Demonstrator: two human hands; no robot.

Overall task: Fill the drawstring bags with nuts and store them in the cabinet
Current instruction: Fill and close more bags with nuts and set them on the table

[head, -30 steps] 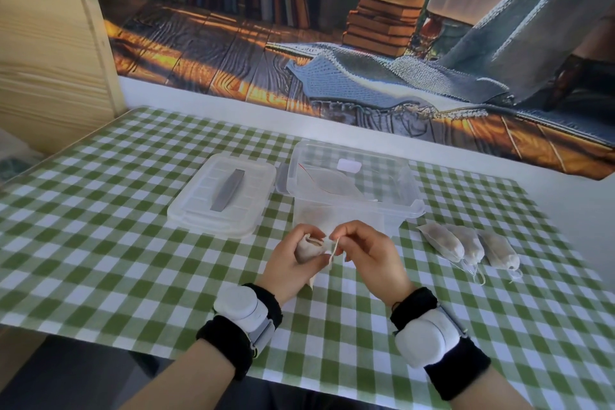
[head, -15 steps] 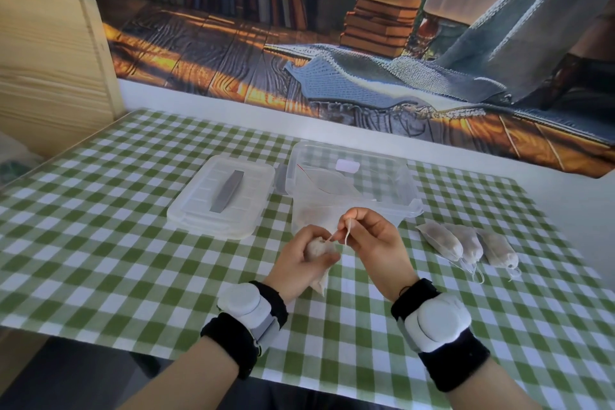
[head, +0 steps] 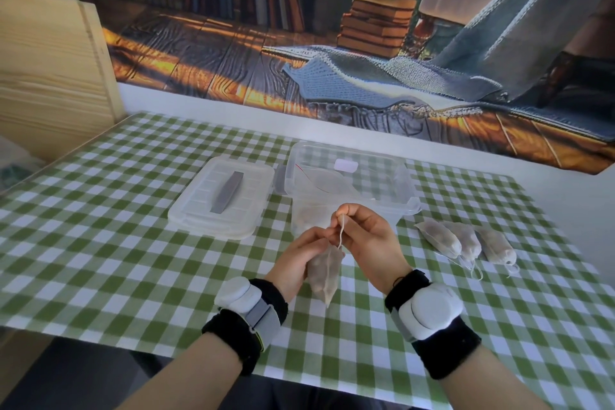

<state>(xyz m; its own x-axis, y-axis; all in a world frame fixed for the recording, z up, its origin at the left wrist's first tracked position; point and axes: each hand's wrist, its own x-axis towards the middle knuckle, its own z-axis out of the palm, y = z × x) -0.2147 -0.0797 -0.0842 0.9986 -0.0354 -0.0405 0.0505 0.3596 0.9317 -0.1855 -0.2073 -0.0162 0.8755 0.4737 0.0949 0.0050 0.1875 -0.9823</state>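
- The left hand [head: 298, 258] is back-up with its fingers curled; the fingertips pinch the neck of a bag [head: 324, 273], which hangs below them.
- The right hand [head: 367, 243] sits just beside the left and slightly higher. Thumb and forefinger pinch the string [head: 341, 230] above the bag's neck; the other fingers are curled.
- The fingertips of the two hands are close together at the neck.
- Both forearms are bare and converge from the lower edge.
- Each wrist carries a black strap with a white unit: left wrist band [head: 248, 308], right wrist band [head: 429, 311].
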